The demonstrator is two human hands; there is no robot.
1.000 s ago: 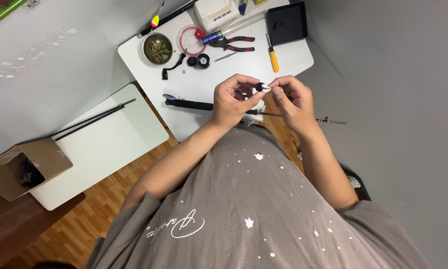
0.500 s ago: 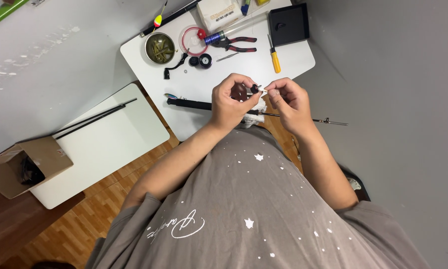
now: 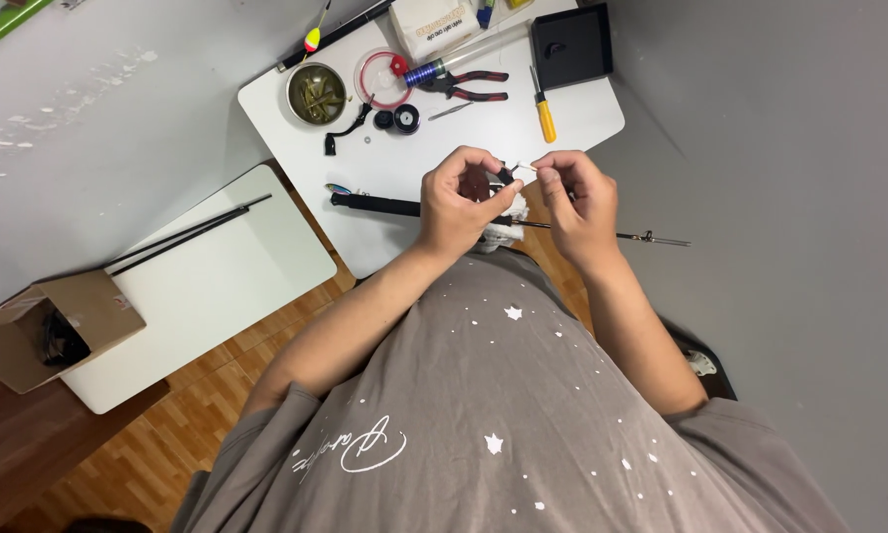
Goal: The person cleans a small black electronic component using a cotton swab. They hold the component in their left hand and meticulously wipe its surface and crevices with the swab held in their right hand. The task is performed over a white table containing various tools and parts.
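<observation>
My left hand (image 3: 461, 202) is closed around a small dark part (image 3: 504, 178) held above the white table (image 3: 582, 114). My right hand (image 3: 574, 192) pinches something thin and pale at that part's tip, too small to name. The two hands almost touch. Under them a slim black fishing rod (image 3: 385, 205) lies across the table's near edge, its thin metal tip (image 3: 651, 238) sticking out to the right past the edge. A bit of white cloth (image 3: 500, 231) lies by the rod.
Farther back on the table are a round tin of small bits (image 3: 317, 94), red-handled pliers (image 3: 468, 87), a yellow-handled screwdriver (image 3: 543, 114), a black box (image 3: 572, 44) and a red line spool (image 3: 380, 77). A second white table (image 3: 207, 286) at left carries black rods (image 3: 187, 235); a cardboard box (image 3: 49, 326) sits beside it.
Both hands have shifted slightly together above the table, still working the small part between the fingertips. Nothing on the table has moved.
</observation>
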